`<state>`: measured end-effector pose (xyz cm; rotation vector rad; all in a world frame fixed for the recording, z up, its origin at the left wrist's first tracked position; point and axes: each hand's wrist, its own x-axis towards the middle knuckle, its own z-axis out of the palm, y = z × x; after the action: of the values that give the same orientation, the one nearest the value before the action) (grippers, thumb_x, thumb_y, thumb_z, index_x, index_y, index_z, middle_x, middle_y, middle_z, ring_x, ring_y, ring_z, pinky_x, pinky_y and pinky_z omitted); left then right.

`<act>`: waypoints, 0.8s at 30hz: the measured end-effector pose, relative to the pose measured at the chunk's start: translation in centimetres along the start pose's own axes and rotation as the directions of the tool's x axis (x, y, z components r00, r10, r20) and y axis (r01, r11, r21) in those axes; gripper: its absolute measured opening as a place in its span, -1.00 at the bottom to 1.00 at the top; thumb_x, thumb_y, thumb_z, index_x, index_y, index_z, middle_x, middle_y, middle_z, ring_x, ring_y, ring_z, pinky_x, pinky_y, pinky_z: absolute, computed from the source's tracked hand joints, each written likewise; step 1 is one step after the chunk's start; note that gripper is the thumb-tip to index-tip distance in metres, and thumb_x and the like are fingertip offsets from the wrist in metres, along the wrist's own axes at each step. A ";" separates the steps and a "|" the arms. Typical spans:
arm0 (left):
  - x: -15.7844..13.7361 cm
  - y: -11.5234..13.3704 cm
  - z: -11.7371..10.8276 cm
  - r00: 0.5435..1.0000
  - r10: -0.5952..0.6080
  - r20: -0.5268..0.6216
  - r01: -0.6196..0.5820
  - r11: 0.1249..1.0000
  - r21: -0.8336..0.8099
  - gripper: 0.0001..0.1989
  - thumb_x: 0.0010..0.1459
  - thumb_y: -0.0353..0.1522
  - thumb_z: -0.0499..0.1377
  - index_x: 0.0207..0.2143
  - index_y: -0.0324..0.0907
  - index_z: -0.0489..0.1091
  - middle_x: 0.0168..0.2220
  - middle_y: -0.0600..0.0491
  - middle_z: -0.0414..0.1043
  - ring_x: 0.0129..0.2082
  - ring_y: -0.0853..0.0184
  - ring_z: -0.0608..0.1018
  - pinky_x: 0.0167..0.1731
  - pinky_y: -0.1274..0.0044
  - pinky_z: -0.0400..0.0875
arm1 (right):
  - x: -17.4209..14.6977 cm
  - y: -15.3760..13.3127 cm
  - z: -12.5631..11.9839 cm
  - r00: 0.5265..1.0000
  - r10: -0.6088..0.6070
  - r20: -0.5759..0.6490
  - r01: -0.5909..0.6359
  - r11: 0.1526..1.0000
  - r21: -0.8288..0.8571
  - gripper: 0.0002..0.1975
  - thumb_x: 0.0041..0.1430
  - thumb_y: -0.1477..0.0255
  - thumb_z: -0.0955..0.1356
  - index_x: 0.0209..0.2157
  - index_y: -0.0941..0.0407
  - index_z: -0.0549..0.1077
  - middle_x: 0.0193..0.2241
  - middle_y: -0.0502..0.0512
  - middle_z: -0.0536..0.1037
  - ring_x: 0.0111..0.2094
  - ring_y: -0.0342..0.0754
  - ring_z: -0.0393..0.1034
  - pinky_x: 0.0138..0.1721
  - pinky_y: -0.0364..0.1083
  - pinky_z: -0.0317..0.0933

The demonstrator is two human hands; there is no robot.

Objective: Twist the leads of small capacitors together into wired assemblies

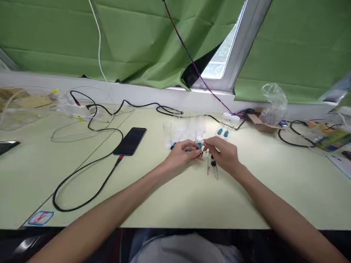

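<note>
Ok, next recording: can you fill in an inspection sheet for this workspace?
Surface: pale yellow-green tabletop, seam at left.
Handled things: small blue and black parts between the hands, too small to identify; black pieces with thin rods on the tabletop nearby; clear cup and two white-capped tubes behind.
Clutter: black phone left; cardboard box with clear plastic bag right.
Left hand: fingers closed around the small parts.
Right hand: fingertips close beside them; grip unclear.
Cables: black cable plugged into phone; white cable and red-and-blue cable hanging.
Surroundings: green curtain, partly uncovered window. Other people: nothing seen.
</note>
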<state>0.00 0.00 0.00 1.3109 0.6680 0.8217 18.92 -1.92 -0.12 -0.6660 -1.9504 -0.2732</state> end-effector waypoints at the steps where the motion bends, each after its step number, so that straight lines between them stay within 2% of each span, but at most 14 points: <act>1: -0.1 0.0 0.0 1.000 0.001 0.000 -0.001 1.000 -0.005 -0.67 0.07 -0.24 0.37 -0.22 -0.25 0.41 -0.26 -0.06 0.55 -0.34 0.27 0.64 -0.24 0.41 0.52 | 0.0 0.0 0.0 1.000 0.000 0.000 0.000 1.000 0.000 -0.74 0.28 0.68 0.27 -0.11 0.08 0.42 -0.40 0.10 0.56 -0.42 -0.11 0.51 -0.45 -0.16 0.40; 14: 0.2 -0.7 -0.4 1.000 0.008 0.016 -0.008 0.999 -0.032 -0.67 0.05 -0.23 0.37 -0.22 -0.23 0.41 -0.24 -0.04 0.53 -0.34 0.26 0.65 -0.24 0.39 0.54 | 0.0 0.0 -0.1 0.999 0.048 -0.003 -0.048 0.999 0.021 -0.74 0.29 0.64 0.26 -0.13 0.05 0.47 -0.44 0.04 0.58 -0.45 -0.10 0.51 -0.43 -0.14 0.42; 24: 0.1 -0.6 -0.4 1.000 -0.006 0.004 0.006 1.000 -0.021 -0.66 0.05 -0.22 0.37 -0.21 -0.23 0.41 -0.23 -0.06 0.53 -0.33 0.24 0.65 -0.23 0.37 0.53 | 0.0 0.1 0.0 0.999 0.039 0.004 -0.039 0.999 0.024 -0.74 0.29 0.66 0.26 -0.13 0.06 0.45 -0.43 0.05 0.57 -0.45 -0.11 0.51 -0.45 -0.14 0.41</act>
<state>-0.16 0.30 -0.64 1.2903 0.6581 0.8190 18.96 -1.86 -0.14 -0.6891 -1.9393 -0.2245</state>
